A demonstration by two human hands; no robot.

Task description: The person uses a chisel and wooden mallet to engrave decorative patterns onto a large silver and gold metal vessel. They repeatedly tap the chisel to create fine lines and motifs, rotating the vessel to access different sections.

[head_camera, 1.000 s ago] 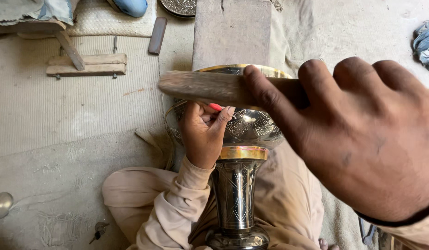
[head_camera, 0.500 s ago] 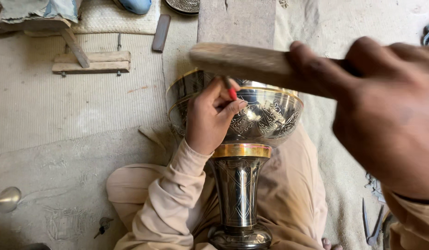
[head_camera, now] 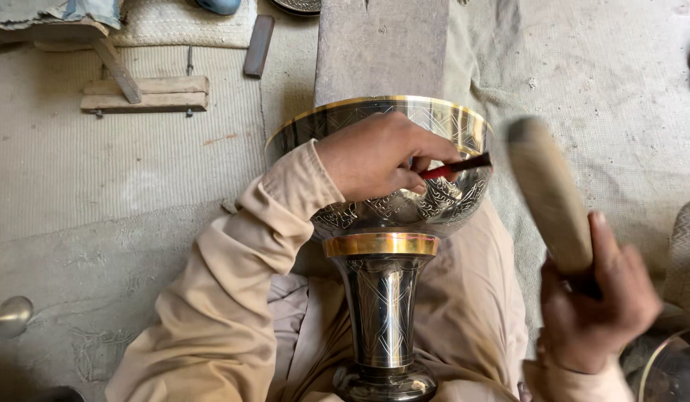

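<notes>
Where the view is nearest, the right hand [head_camera: 594, 309] is clenched around the thin end of a blurred, club-shaped wooden mallet [head_camera: 547, 195], raised at the lower right, apart from the vessel. Between the person's knees, on beige trousers [head_camera: 464, 313], lies the tall engraved silver-coloured metal goblet-shaped vase [head_camera: 381, 298], its round foot nearest, its gold-banded neck next, its wide gold-rimmed bowl farthest. The left hand [head_camera: 375, 156], in a beige sleeve [head_camera: 233, 283], rests on the bowl and pinches a slim red-handled chisel [head_camera: 455, 167], whose tip points right across the engraved surface; this hand and sleeve hide much of the bowl's left side. Left of the knees, a rounded metal piece [head_camera: 8, 314] pokes in from the edge on the worn woven floor mat [head_camera: 99, 186]. Beyond the bowl's rim stands a grey stone slab [head_camera: 382, 48], a flat dark bar [head_camera: 258, 45] just beside it, and farther left a rough wooden block assembly [head_camera: 140, 89].
</notes>
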